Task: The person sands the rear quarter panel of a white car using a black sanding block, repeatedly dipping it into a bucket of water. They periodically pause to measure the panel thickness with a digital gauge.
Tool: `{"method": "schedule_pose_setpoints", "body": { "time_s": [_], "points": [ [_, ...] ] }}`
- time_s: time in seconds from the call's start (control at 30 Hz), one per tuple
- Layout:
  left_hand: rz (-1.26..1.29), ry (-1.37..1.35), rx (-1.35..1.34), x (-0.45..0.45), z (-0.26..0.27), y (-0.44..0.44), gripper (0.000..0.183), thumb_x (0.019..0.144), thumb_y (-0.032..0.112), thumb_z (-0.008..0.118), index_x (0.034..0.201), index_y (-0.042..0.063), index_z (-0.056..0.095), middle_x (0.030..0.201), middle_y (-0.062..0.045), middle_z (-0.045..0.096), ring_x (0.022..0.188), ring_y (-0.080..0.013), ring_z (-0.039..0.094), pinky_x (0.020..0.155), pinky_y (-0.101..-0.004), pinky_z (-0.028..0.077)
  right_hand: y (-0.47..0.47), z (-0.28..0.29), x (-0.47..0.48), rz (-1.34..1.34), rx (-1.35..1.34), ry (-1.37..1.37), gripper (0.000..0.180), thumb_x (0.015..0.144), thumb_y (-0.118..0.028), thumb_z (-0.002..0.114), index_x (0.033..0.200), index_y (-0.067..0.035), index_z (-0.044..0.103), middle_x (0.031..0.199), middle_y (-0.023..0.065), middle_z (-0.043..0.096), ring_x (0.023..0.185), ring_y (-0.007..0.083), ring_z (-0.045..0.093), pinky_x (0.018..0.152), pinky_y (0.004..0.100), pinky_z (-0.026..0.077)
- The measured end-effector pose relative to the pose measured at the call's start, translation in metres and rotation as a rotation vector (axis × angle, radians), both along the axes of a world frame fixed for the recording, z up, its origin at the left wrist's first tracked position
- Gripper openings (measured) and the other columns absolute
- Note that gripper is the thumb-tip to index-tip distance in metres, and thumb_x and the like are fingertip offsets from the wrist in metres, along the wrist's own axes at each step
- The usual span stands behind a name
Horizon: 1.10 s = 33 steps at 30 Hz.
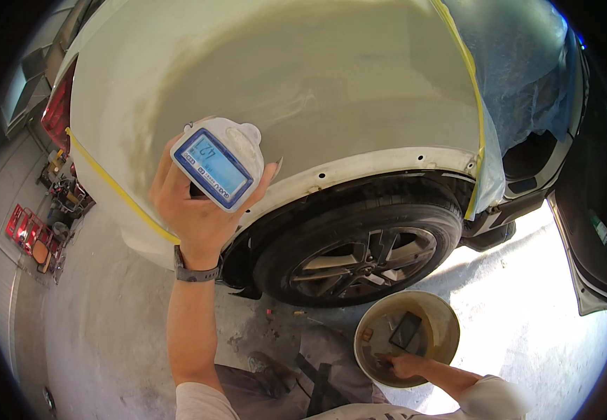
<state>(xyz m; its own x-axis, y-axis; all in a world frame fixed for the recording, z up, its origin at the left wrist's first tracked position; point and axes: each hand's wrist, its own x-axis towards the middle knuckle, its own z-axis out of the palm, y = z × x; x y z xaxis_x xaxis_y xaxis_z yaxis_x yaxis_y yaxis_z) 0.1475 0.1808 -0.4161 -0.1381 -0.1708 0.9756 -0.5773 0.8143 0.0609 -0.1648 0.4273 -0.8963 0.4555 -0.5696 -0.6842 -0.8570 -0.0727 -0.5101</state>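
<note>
My left hand [201, 215] is raised before the car's rear quarter panel [308, 105], its fingers wrapped around a white handheld gauge [218, 164] with a lit blue display. The panel bears a dull, greenish-grey patch over the wheel arch, edged by yellow masking tape [463, 52]. Lower right, my right hand [406, 366] reaches down into a round bucket [445, 320] of murky water. A dark rectangular block [406, 330] and a small brownish piece [367, 334] lie in the bucket near it. The right fingertips are partly hidden, and whether they hold anything cannot be told.
The rear wheel [361, 257] stands just beyond the bucket. Blue masking film [518, 68] covers the door opening, with an open car door [587, 210] at the right. Small items lie on the concrete floor [114, 315]; a red rack [25, 231] stands far left.
</note>
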Motion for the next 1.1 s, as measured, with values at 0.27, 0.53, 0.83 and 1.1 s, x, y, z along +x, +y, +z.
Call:
{"method": "schedule_pose_setpoints", "body": {
  "time_s": [0.27, 0.53, 0.83, 1.1],
  "points": [
    [-0.099, 0.321, 0.241, 0.048, -0.026, 0.014, 0.063, 0.064, 0.005, 0.098, 0.119, -0.004, 0.069, 0.115, -0.011, 0.075, 0.099, -0.02, 0.071, 0.091, -0.0362, 0.057, 0.004, -0.002, -0.006, -0.035, -0.065, -0.089, 0.072, 0.098, -0.032, 0.056, 0.166, -0.018, 0.034, 0.114, 0.0276, 0.074, 0.105, 0.0452, 0.072, 0.095, 0.0525, 0.055],
    [0.102, 0.216, 0.197, 0.062, -0.041, -0.001, 0.066, 0.061, 0.014, 0.101, 0.118, 0.0, 0.07, 0.112, -0.009, 0.075, 0.099, -0.0219, 0.071, 0.092, -0.0355, 0.056, 0.002, 0.01, -0.005, -0.034, -0.052, -0.127, 0.073, 0.096, -0.031, 0.057, 0.165, -0.02, 0.036, 0.118, 0.0268, 0.074, 0.109, 0.0427, 0.072, 0.097, 0.0499, 0.055],
    [0.088, 0.194, 0.172, 0.064, -0.049, 0.003, 0.073, 0.063, 0.022, 0.101, 0.124, -0.001, 0.068, 0.115, -0.01, 0.074, 0.101, -0.0244, 0.071, 0.093, -0.0383, 0.056, -0.029, -0.016, 0.01, 0.331, -0.069, -0.021, 0.066, 0.1, -0.032, 0.049, 0.165, -0.023, 0.037, 0.126, 0.0241, 0.072, 0.115, 0.0414, 0.07, 0.1, 0.0522, 0.053],
    [-0.024, 0.038, 0.441, 0.077, -0.16, 0.098, 0.079, 0.059, 0.034, 0.105, 0.119, 0.0, 0.065, 0.106, -0.015, 0.073, 0.092, -0.0281, 0.074, 0.083, -0.0394, 0.06, -0.007, -0.159, 0.006, 0.647, -0.285, 0.142, 0.046, 0.097, -0.02, 0.05, 0.139, -0.023, 0.069, 0.123, 0.0201, 0.074, 0.111, 0.0384, 0.073, 0.093, 0.0526, 0.059]
  ]
}}
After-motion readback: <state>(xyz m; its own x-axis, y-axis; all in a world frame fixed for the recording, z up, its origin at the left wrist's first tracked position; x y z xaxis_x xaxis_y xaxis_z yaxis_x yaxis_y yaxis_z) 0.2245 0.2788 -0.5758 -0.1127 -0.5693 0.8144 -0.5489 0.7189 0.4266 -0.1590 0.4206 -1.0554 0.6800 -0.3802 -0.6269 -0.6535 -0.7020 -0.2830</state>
